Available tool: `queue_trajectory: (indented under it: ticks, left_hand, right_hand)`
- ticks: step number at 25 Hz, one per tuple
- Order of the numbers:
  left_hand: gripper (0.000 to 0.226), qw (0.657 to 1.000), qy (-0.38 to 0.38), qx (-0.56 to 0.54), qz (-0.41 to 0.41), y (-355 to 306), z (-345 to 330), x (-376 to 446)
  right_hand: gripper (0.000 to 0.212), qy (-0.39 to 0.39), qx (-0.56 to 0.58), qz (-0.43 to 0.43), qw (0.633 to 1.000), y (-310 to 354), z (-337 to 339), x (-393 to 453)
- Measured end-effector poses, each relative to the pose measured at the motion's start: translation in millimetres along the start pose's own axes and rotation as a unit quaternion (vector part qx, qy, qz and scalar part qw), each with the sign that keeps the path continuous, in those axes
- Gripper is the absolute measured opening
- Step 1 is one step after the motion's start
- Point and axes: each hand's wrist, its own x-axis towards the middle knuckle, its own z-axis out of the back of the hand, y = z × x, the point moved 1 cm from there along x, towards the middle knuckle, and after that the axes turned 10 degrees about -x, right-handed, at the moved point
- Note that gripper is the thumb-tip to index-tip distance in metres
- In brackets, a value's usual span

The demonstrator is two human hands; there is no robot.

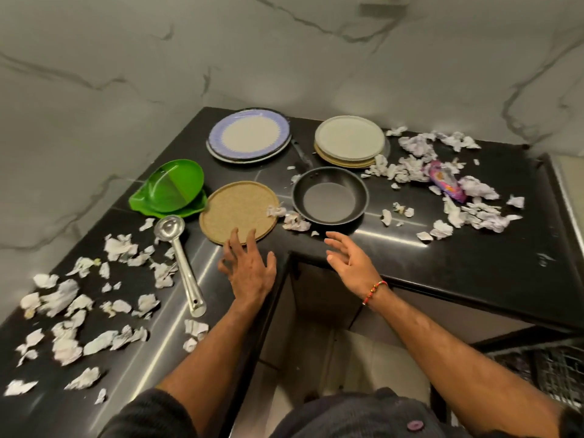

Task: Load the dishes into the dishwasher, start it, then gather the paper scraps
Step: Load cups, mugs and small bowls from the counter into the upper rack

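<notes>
Both hands, left [248,268] and right [354,262], hover spread at counter's [442,263] inner corner edge.

Grey-veined marble walls [126,58], black L-shaped counter [458,267]

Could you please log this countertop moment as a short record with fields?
left hand: open, fingertips at the near rim of the tan plate
right hand: open, holds nothing, hovers near the frying pan
other dishes: blue-rimmed plate, plate stack, green dishes, ladle
paper scraps: scattered on both sides of the black counter
</notes>
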Motion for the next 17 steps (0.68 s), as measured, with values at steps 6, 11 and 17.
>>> queue_trajectory:
  ticks: [6, 11, 17]
  left_hand:
    - [0.087, 0.989, 0.077, 0.052, 0.119, 57.6, 18.0, -18.4]
    - [0.081, 0.998, 0.044, -0.026, 0.037, 23.8, 16.0, -26.6]
    - [0.079, 0.990, 0.085, -0.043, -0.103, -62.9, -12.4, -50.4]
  right_hand:
    - [0.061, 0.079, -0.002, 0.030, 0.996, 15.0, -46.9, 6.4]
    - [0.062, 0.042, -0.013, 0.037, 0.998, 9.6, -39.3, -1.9]
    - [0.057, -0.096, 0.001, -0.003, 0.995, -13.4, 17.3, -23.7]
